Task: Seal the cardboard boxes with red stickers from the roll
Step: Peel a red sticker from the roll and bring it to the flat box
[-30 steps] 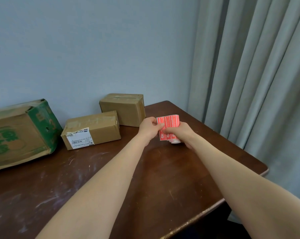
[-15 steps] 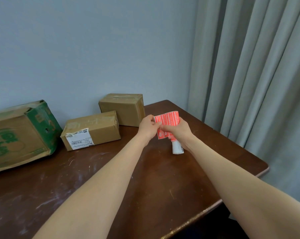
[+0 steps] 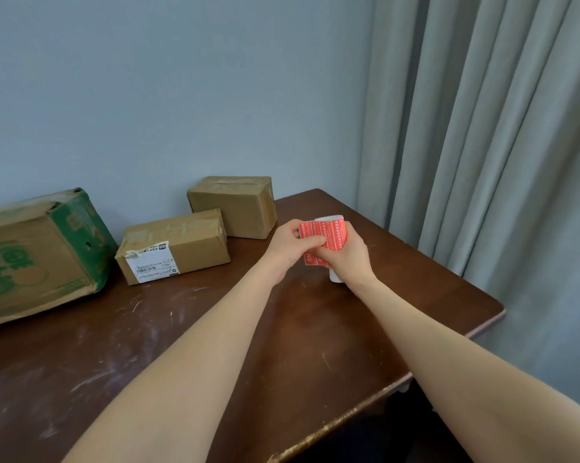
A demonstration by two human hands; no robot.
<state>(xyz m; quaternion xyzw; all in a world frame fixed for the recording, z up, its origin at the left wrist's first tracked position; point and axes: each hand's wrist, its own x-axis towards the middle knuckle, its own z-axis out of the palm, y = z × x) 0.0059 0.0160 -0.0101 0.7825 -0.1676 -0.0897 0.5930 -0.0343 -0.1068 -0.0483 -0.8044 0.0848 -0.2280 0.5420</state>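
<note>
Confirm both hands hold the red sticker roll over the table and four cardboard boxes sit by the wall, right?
Not four: the head view shows three, the green-printed box, the labelled box and the plain box. Left hand and right hand do hold the red sticker roll over the table.

Both hands cover much of the roll of red printed stickers point(image 3: 327, 233). The left hand point(image 3: 288, 247) pinches the loose red strip, its fingertips partly out of sight behind it. The right hand point(image 3: 350, 259) wraps the roll, leaving only the white ends showing above and below the hand. The stickers' white print is too small to read. Far to the left of the left hand, the large brown cardboard box with green print point(image 3: 31, 255) runs off the left edge. The white shipping label point(image 3: 153, 264) on the long brown cardboard box point(image 3: 195, 235) beside it is illegible. Both forearms and the dark wooden table point(image 3: 281, 329) are cut by the bottom edge.
</note>
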